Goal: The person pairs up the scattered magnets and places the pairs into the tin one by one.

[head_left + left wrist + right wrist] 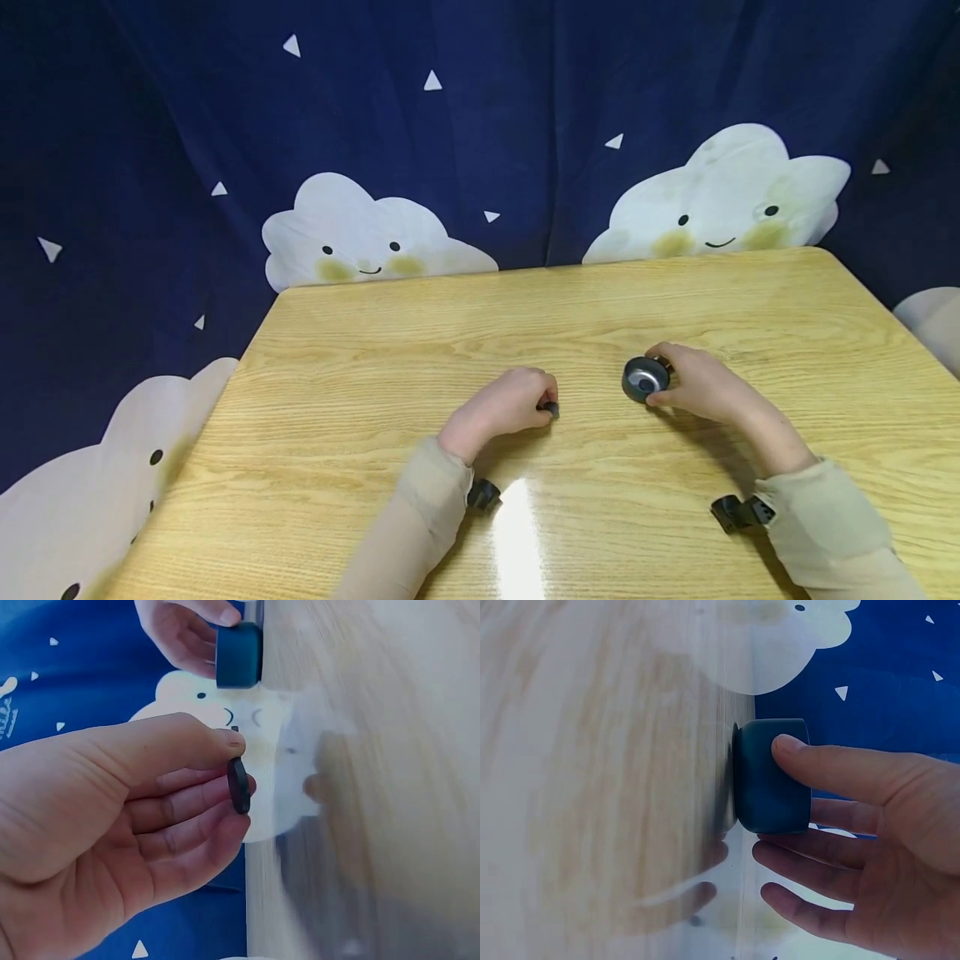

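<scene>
A small dark teal round cup (628,387) with a silvery inside stands upright on the wooden table, its opening facing up. A dark round spot shows at the middle of its inside. My right hand (697,383) holds the cup by its side; in the right wrist view the thumb presses on the teal wall (772,780) and the fingers reach around the other side. To the left, my left hand (510,400) pinches a small black flat piece (238,785) between thumb and fingertips. This piece is thin, seen nearly edge-on, and held just above the table.
The light wooden table (360,358) reaches back to a dark blue curtain (510,125) printed with white clouds and triangles. A black wrist camera (483,495) sits at the left wrist, another black camera (738,512) at the right. Glare lies on the table's front middle.
</scene>
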{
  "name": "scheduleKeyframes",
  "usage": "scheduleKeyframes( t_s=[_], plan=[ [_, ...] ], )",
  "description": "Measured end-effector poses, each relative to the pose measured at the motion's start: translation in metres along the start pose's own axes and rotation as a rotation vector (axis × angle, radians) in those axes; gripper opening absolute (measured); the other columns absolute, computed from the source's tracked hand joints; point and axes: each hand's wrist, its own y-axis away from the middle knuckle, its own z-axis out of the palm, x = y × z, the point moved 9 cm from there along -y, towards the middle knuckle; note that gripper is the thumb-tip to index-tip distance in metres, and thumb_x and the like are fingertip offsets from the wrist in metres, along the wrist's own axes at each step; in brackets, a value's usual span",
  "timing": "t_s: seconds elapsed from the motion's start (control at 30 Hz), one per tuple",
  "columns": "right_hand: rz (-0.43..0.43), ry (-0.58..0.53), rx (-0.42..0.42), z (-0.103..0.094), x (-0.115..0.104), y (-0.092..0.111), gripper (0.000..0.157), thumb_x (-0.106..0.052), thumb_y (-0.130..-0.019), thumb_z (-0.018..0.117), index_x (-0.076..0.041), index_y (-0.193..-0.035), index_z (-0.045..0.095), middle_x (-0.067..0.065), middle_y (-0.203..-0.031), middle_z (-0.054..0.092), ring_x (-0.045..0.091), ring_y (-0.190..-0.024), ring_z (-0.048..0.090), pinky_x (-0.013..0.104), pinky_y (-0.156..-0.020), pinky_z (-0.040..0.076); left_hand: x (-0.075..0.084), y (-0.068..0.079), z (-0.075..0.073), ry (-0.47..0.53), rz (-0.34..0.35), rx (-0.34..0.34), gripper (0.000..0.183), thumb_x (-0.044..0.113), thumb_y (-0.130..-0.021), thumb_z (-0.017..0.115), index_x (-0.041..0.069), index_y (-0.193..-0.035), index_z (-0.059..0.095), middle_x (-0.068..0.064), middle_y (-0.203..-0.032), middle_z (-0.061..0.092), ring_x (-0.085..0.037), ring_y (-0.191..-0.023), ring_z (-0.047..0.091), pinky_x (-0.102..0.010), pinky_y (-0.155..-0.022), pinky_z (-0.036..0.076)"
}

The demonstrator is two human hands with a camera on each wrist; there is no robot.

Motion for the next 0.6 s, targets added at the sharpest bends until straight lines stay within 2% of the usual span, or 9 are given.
scheduleKeyframes(
  t_s=[0.23, 0.6],
  plan=[
    [0.002, 0.01, 0.006, 0.0, -0.001, 0.0, 0.054, -0.016, -0.073, 0.075, 0.006, -0.114, 0.05, 0.019, -0.1, 0.061, 0.03, -0.088, 0.058, 0.042, -0.072, 0.047, 0.014, -0.011, -0.003, -0.025, 0.048, 0.038, 0.012, 0.017, -0.084, 0.064, 0.01, -0.094, 0.064, 0.003, -0.088, 0.061, -0.005, -0.075, 0.049, -0.015, -0.069, 0.041],
    [0.003, 0.0, 0.012, 0.0, 0.0, 0.0, 0.054, -0.017, -0.072, 0.075, 0.007, -0.114, 0.049, 0.019, -0.099, 0.061, 0.028, -0.086, 0.058, 0.04, -0.07, 0.048, 0.021, -0.028, -0.005, 0.011, 0.036, 0.061, 0.011, 0.017, -0.084, 0.063, 0.011, -0.094, 0.064, 0.005, -0.088, 0.061, -0.005, -0.076, 0.05, -0.014, -0.069, 0.041]
  ],
)
